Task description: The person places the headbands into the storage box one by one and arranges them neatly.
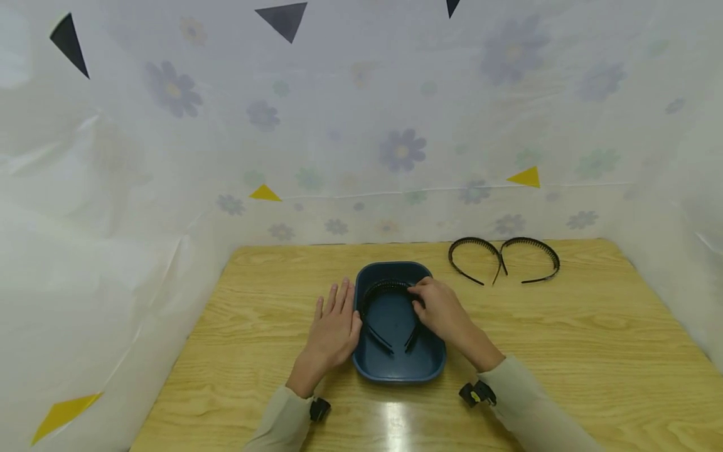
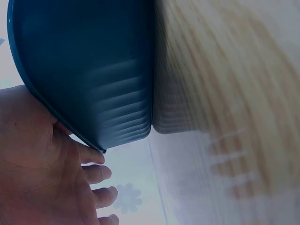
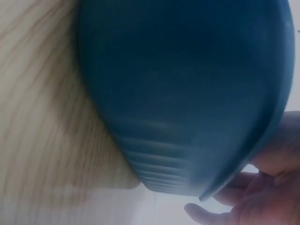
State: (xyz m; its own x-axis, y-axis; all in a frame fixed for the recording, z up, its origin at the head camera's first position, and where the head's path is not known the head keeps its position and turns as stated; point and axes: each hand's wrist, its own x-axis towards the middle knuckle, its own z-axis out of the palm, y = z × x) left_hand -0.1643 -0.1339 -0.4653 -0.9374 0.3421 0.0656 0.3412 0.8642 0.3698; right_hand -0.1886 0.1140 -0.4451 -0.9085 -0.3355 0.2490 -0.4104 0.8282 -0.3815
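A dark blue plastic basin [image 1: 398, 370] stands on the wooden table. Black toothed headbands [image 1: 390, 284] lie inside it, their doubled ends suggesting more than one stacked together. My left hand [image 1: 333, 329] rests along the basin's left rim with straight fingers; the left wrist view shows that palm [image 2: 47, 173] beside the basin wall [image 2: 89, 56]. Reaching over the right rim, my right hand [image 1: 443, 311] pinches the right side of a headband with curled fingers. From the right wrist, the basin's outer wall [image 3: 183, 93] hides the headbands and part of the hand [image 3: 267, 201].
Two more black headbands, one on the left [image 1: 451, 254] and one on the right [image 1: 557, 257], lie touching at the table's back right. A pale flowered sheet [image 1: 339, 157] closes off the back and sides of the table [image 1: 565, 351].
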